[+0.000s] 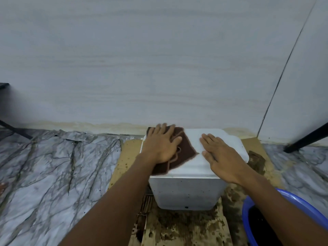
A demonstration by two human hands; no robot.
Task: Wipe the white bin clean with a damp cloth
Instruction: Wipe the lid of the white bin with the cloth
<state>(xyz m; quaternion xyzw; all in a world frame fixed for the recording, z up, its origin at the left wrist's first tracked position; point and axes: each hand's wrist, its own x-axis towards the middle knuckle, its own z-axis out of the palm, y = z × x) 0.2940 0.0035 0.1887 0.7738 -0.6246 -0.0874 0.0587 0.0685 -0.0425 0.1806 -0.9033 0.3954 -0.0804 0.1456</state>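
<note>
Sitting low in the middle of the frame on wet, spotted cardboard [186, 228], the white bin [188, 190] is upside down so its flat bottom faces up for wiping. Flat and open, the right hand [220, 155] presses on the bin, probably to keep it from sliding. A bit farther back, the left hand [162, 144] lies spread open on the brown cloth [184, 151], pushing it down to rub, not gripping it.

A home's floor corner: marbled flooring [44, 174], plain wall [159, 59], blue basin [291, 201].
</note>
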